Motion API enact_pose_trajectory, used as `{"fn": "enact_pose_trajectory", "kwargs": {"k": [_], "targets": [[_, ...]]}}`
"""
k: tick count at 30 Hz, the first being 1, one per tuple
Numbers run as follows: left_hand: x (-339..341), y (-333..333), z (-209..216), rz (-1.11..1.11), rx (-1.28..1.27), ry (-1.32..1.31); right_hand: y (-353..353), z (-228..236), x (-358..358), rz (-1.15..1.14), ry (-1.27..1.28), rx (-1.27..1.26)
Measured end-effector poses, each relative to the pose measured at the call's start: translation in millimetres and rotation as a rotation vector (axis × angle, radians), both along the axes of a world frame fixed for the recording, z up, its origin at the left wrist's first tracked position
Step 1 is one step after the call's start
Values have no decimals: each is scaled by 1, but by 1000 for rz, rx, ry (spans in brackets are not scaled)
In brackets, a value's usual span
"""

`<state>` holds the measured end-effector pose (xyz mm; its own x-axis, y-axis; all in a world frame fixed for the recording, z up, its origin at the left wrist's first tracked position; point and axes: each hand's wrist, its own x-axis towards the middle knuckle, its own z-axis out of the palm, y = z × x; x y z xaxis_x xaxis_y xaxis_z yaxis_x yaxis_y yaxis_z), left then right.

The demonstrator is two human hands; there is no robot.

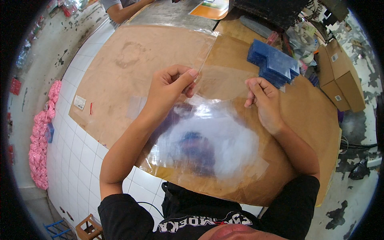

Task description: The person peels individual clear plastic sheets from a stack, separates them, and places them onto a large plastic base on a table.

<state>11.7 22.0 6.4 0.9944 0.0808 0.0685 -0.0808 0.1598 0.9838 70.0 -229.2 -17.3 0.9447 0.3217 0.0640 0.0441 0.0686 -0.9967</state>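
Over the table, my left hand [176, 82] is closed in a pinch, thumb against the fingers. My right hand [262, 96] is also pinched closed, farther right. A thin clear plastic sheet [222, 82] stretches faintly between the two hands, its edges hard to make out. Closer to my body lies a broad stretch of shiny clear plastic film [236, 140], bright with glare and dark reflections. Beyond my right hand is a stack of blue-tinted plastic pieces [274, 60] with a stepped outline.
Brown board [108, 68] covers the table. Cardboard boxes [340, 76] stand at the right, beside cluttered plastic bags [302, 40]. A dark machine [268, 12] and an orange-and-white sheet [210, 9] are at the back. Another person's arm [124, 12] shows at the far left; a pink bundle [40, 140] lies by the wall.
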Motion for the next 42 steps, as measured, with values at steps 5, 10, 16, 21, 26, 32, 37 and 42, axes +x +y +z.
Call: {"fn": "enact_pose_trajectory", "kwargs": {"k": [5,10,16,21,26,32,37,42], "targets": [[-1,1,2,-4,6,15,2,2,-2,4,27,10],[-2,-1,3,15,3,20,0,4,-2,6,17,-16],[-3,-1,4,15,-5,20,1,3,-2,10,14,-5],[-2,-1,4,24,13,14,1,3,-2,3,0,-21],[-2,2,1,72,6,57,1,1,-1,-1,-1,7],[-1,1,1,74,51,55,-1,2,-2,-6,18,20],[2,5,0,64,112,13,2,8,-3,-26,1,22],[-1,10,11,84,246,-71,2,21,2,-43,-77,14]]}}
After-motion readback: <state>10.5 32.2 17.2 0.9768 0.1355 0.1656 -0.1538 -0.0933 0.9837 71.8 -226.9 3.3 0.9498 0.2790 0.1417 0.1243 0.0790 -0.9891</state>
